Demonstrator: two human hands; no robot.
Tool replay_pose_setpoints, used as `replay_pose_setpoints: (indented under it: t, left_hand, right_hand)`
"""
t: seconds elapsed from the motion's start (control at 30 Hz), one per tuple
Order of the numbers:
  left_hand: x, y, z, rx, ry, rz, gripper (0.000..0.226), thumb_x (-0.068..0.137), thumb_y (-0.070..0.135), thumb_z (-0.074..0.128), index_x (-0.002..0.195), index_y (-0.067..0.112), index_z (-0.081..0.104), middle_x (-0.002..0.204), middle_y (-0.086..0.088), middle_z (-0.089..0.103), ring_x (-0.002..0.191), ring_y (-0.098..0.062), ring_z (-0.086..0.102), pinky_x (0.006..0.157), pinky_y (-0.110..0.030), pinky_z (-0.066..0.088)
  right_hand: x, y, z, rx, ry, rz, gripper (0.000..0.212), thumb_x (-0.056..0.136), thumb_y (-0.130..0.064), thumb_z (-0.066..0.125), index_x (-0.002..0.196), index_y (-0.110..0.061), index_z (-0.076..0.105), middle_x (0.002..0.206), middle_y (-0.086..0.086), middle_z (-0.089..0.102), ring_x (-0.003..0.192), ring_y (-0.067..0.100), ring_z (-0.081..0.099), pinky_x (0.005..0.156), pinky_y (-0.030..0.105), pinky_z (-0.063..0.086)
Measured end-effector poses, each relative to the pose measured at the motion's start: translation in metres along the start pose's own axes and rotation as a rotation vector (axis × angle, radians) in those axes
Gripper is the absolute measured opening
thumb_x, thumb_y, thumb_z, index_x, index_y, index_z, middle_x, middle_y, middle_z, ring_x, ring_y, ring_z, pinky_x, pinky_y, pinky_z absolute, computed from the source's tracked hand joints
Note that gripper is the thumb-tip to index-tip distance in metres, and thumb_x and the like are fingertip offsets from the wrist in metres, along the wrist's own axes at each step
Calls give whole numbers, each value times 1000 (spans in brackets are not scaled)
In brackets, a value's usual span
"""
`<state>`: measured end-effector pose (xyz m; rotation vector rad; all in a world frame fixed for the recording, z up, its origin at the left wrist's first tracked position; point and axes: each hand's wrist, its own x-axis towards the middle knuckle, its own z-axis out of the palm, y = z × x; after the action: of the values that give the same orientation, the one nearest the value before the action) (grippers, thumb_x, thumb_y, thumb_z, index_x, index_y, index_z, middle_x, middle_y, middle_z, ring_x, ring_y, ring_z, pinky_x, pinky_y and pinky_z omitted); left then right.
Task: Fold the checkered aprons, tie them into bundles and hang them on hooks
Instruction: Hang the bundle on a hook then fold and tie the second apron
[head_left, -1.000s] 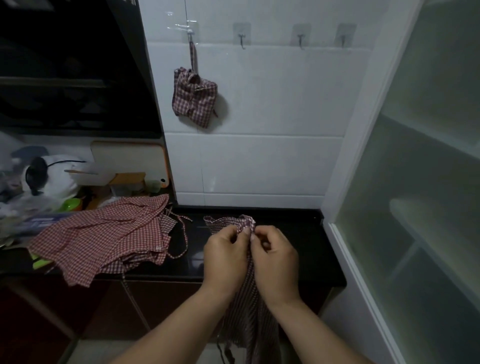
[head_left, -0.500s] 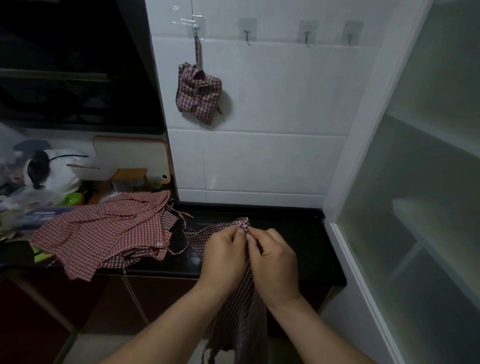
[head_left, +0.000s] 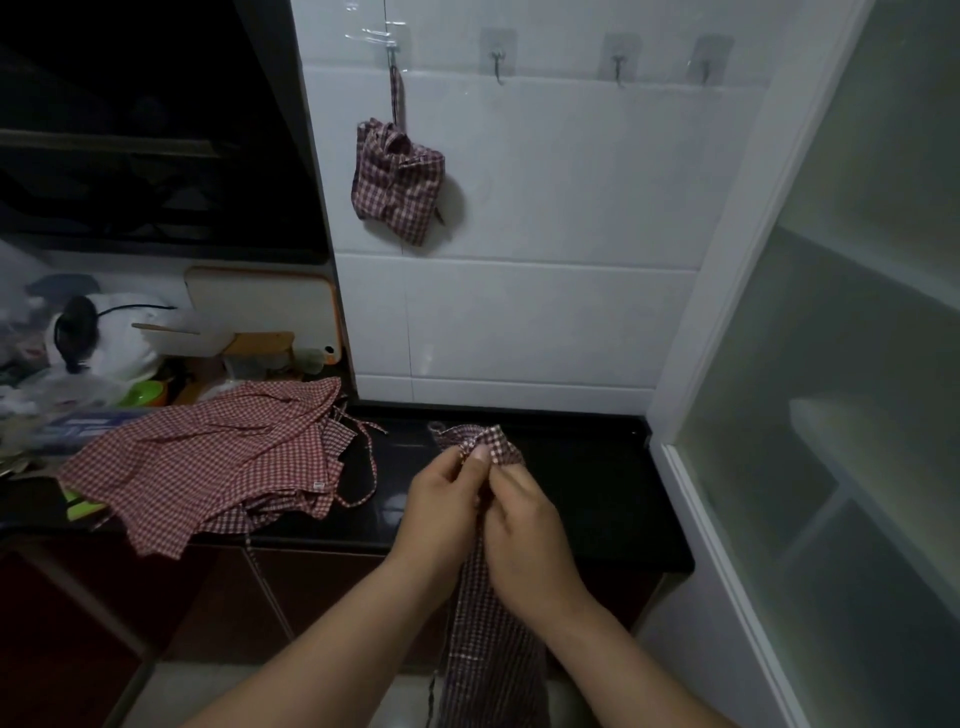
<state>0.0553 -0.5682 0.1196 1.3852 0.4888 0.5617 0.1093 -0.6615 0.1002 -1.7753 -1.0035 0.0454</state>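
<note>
A red-and-white checkered apron (head_left: 493, 644) hangs from both my hands down past the front of the black counter (head_left: 587, 483). My left hand (head_left: 447, 514) and my right hand (head_left: 524, 530) sit close together and pinch its gathered top edge, which pokes up above my fingers. A pile of loose checkered aprons (head_left: 218, 457) lies on the counter to the left, strings trailing. One tied apron bundle (head_left: 397, 179) hangs by its strap from the leftmost hook (head_left: 393, 49) on the white tiled wall.
Three bare hooks (head_left: 497, 65) run along the wall to the right of the bundle. A white cabinet with frosted doors (head_left: 852, 395) stands at the right. Kitchen clutter, a cutting board (head_left: 260, 306) and a green bowl (head_left: 143, 393) crowd the far left.
Both hands stayed together on the apron's top edge, working the cloth between the fingers. The view has shifted slightly; the pile and hung bundle have not moved.
</note>
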Motion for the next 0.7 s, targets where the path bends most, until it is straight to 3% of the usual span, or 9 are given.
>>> replay_pose_setpoints:
  t: [0.07,0.1,0.17,0.23,0.33,0.43,0.6,0.7]
  left_hand:
    - [4,2,-9,-14,17,-30,32,109,25,51,103,0,70,96,-18,75,90,-32,69,79,-41,56]
    - [5,2,-15,28,6,-25,32,110,26,50,102,4,70,96,-16,75,91,-34,69,82,-47,56]
    - [5,7,-29,128,-64,-3,32,111,30,47,103,10,71,102,-15,76,100,-38,71,90,-56,55]
    - [3,15,-44,233,-144,14,33,111,31,45,105,10,69,106,-12,75,105,-34,70,94,-51,54]
    - [2,28,-63,337,-234,45,33,112,30,43,102,7,65,102,-14,70,97,-24,68,92,-43,51]
    - [3,38,-79,390,-277,38,33,111,32,42,101,9,64,102,-16,65,92,-18,64,88,-40,51]
    - [5,53,-106,455,-290,24,32,110,35,44,104,11,63,106,-17,64,105,-37,62,99,-52,50]
    - [5,60,-126,481,-233,8,31,110,38,44,105,16,66,107,-8,68,108,-29,65,102,-48,50]
  right_hand:
    - [0,-1,-5,209,-39,161,46,101,1,49,129,-27,71,117,-15,69,109,1,66,93,19,53]
    - [2,2,-11,247,4,216,45,98,3,51,119,-29,75,109,-12,73,101,3,69,86,21,54]
    - [16,16,-30,200,144,263,43,93,5,53,98,-32,76,93,-8,75,85,6,70,77,26,55]
    - [39,33,-50,93,190,243,44,89,6,56,93,-35,70,97,-9,72,89,4,68,84,30,57]
    - [73,50,-63,-111,-18,107,56,83,10,53,114,-35,67,120,-10,63,111,2,60,104,29,50]
    - [97,59,-51,-366,-299,-63,57,83,2,55,122,-38,64,126,-13,55,123,10,51,107,38,44]
    - [108,65,-9,-692,-597,-138,38,97,-32,59,134,-41,59,158,-3,37,149,23,28,117,50,29]
    - [107,70,12,-829,-801,-67,46,95,-51,60,140,-38,57,171,6,17,158,30,8,124,59,13]
